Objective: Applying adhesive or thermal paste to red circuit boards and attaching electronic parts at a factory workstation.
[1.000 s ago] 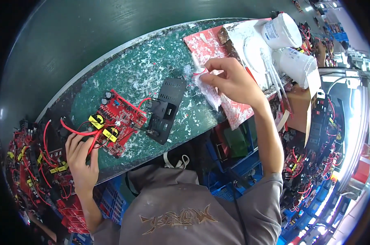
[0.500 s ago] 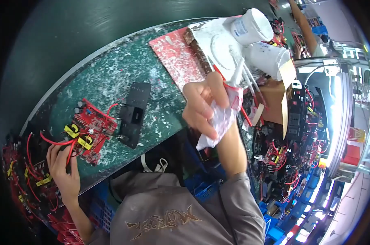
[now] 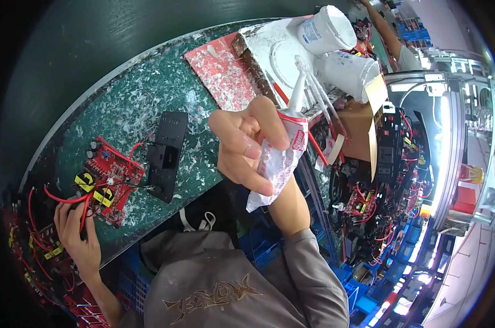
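Head-worn left fisheye, looking down from above, close over the workbench (image 3: 127,101)

Green bench top (image 3: 122,104), crusted with white flecks and smears. Left, by the near edge: red circuit board (image 3: 122,167) lying on the surface, carrying yellow-wrapped parts (image 3: 84,181) and red leads (image 3: 62,198). Just right of it, black slotted panel (image 3: 163,180), set aslant, joined to the board by a red wire (image 3: 133,148). Farther right, toward the far side, red sheet (image 3: 220,71), white-spattered. Right of that, white-caked slab (image 3: 258,41), brown-edged. Two white tubs (image 3: 313,33) at its right; whether on slab or bench, hard to tell.
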`<state>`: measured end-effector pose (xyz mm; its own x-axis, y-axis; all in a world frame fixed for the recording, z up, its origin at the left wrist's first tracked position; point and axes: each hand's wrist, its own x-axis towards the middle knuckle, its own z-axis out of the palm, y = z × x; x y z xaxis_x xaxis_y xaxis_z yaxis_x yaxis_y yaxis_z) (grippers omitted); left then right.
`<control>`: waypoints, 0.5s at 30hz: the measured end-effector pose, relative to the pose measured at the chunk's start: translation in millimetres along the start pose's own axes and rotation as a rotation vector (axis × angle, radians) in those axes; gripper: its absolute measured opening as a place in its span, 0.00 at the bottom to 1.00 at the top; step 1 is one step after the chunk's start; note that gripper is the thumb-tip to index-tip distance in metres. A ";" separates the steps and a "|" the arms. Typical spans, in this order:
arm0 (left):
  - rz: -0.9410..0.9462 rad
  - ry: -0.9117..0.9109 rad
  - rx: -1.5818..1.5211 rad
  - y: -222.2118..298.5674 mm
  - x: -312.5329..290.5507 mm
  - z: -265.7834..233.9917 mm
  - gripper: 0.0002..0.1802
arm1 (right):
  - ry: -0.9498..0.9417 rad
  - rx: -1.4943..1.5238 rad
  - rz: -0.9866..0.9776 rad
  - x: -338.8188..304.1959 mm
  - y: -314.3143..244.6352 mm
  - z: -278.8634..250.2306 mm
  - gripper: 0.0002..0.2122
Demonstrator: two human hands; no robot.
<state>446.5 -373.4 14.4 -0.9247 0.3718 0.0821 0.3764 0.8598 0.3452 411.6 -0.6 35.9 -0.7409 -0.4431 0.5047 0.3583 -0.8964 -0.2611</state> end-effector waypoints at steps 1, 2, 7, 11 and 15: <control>0.023 0.040 -0.003 4.5 3.6 -0.4 0.11 | 0.002 -0.002 0.000 0.5 -0.1 1.3 0.05; 0.045 0.080 -0.006 7.5 5.8 -0.4 0.09 | 0.028 0.012 0.002 1.0 -0.1 2.8 0.06; 0.031 0.081 0.002 4.9 5.7 0.2 0.10 | 0.119 0.065 -0.010 4.3 3.7 10.6 0.09; 0.019 0.085 0.013 5.4 5.7 0.4 0.10 | 0.114 0.084 0.006 5.9 4.8 10.5 0.11; 0.033 0.083 0.016 3.0 4.8 2.1 0.10 | 0.137 0.115 0.014 7.6 5.7 12.6 0.11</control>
<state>443.4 -368.4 13.9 -0.9129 0.3708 0.1705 0.4074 0.8530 0.3264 415.1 -9.3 48.7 -0.8032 -0.4563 0.3830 0.4255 -0.8894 -0.1673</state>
